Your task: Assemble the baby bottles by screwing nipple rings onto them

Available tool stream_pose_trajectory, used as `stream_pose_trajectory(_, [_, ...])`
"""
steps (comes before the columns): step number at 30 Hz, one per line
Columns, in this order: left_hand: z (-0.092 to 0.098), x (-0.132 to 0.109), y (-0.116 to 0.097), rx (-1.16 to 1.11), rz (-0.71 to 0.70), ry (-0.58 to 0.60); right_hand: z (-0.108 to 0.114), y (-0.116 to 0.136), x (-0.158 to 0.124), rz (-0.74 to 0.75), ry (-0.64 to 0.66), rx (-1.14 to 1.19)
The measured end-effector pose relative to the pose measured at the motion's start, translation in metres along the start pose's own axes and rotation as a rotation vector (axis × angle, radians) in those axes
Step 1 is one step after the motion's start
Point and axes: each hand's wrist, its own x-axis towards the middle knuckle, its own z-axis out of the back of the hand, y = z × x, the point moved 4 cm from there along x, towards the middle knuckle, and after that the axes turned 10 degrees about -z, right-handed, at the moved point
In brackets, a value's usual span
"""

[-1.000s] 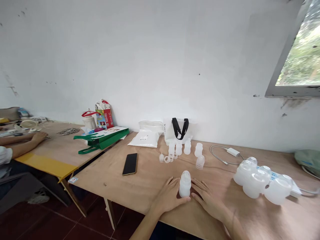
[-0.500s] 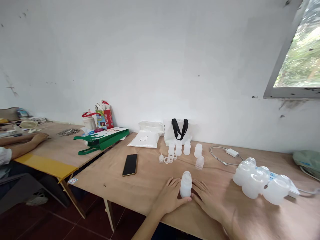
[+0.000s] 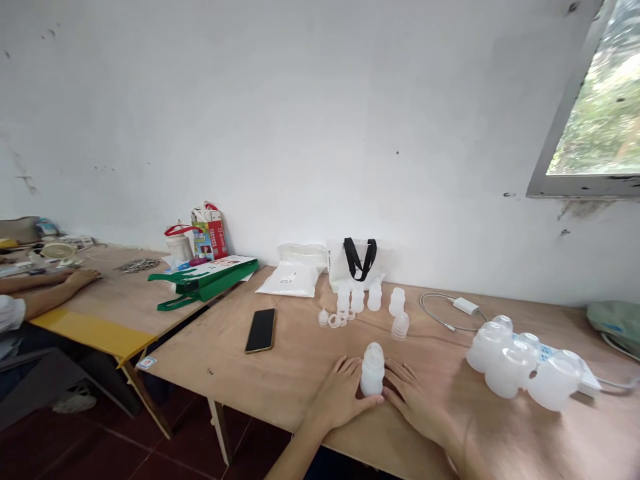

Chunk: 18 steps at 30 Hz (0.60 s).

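Note:
A small translucent white baby bottle (image 3: 373, 375) with a clear dome cap stands upright on the table between my hands. My left hand (image 3: 340, 397) lies flat on its left side, fingers stretched forward, thumb along the bottle's base. On the other side my right hand (image 3: 414, 399) rests on the wood, fingers spread, its thumb side close to or touching the bottle. Neither hand is wrapped around it. Farther back are several white bottle bodies (image 3: 357, 300), a nipple piece (image 3: 323, 318), some ring collars (image 3: 334, 321) and a stack of clear caps (image 3: 400, 327).
Several larger translucent domed containers (image 3: 507, 370) stand at right, before a power strip (image 3: 589, 383). A charger with cable (image 3: 465, 305), a phone (image 3: 261, 331), a white packet (image 3: 287, 280) and a black-handled bag (image 3: 335, 270) lie around. Another person's hand (image 3: 83, 276) rests on the left table.

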Motion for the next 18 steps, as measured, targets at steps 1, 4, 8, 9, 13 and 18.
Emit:
stream_pose_trajectory(1, [0.0, 0.0, 0.0, 0.002, 0.006, 0.0, 0.0, 0.0, 0.0, -0.003, 0.01, -0.008])
stream_pose_trajectory(4, [0.001, 0.0, 0.0, 0.001, 0.023, -0.001, -0.001, -0.001, 0.0, -0.012, 0.034, -0.015])
stream_pose_trajectory(8, [0.003, 0.0, -0.003, -0.009, 0.014, -0.001, 0.002, -0.001, -0.002, -0.029, 0.066, 0.074])
stream_pose_trajectory(9, [0.004, 0.0, -0.004, -0.008, 0.01, -0.002, 0.004, 0.0, -0.003, -0.038, 0.084, 0.132])
stream_pose_trajectory(13, [0.005, 0.0, -0.005, -0.011, -0.004, 0.005, 0.013, 0.016, -0.01, 0.011, 0.149, 0.484])
stream_pose_trajectory(18, [0.003, -0.002, -0.002, -0.038, -0.066, -0.011, 0.02, 0.039, -0.012, -0.022, 0.083, 0.582])
